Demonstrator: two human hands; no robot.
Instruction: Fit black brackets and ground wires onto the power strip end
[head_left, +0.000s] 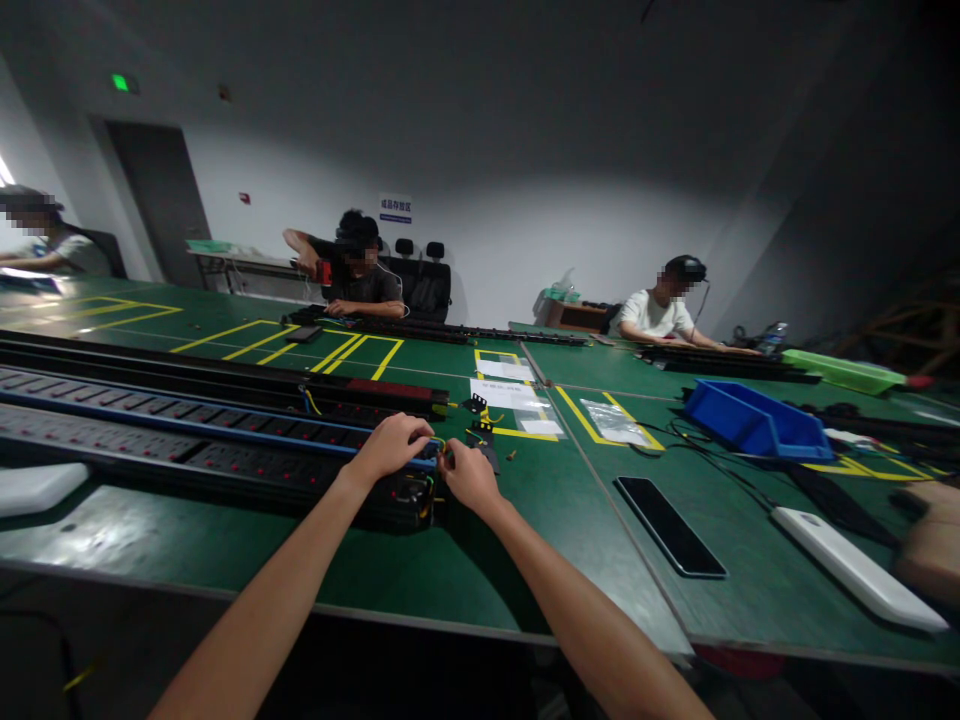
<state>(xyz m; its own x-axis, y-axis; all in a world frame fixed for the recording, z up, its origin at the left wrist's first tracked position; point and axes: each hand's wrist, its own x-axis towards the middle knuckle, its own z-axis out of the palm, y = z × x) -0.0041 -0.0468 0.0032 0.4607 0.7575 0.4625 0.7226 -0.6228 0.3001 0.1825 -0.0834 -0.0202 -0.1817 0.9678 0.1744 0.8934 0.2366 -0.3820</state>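
Observation:
Long black strips with rows of sockets (pixel 255 462) lie side by side on the green table (pixel 570 520), reaching in from the left. At their right end my left hand (pixel 395 444) rests over the blue-edged strip, its fingers closed on something too small to make out. My right hand (pixel 469 474) is just beside it, fingertips pinched near thin yellow-green and blue wires (pixel 439 450). Both hands nearly touch. Below them, more wires show in the open end of the nearest strip (pixel 414 498). Black brackets with yellow wires (pixel 482 425) lie just beyond my right hand.
A dark phone (pixel 670 526), a white device (pixel 855 568) and a blue bin (pixel 757 420) are on the right. Another person's hand (pixel 930 535) is at the right edge. Across the table, one person (pixel 364 275) holds a red tool; another (pixel 660 310) works farther right.

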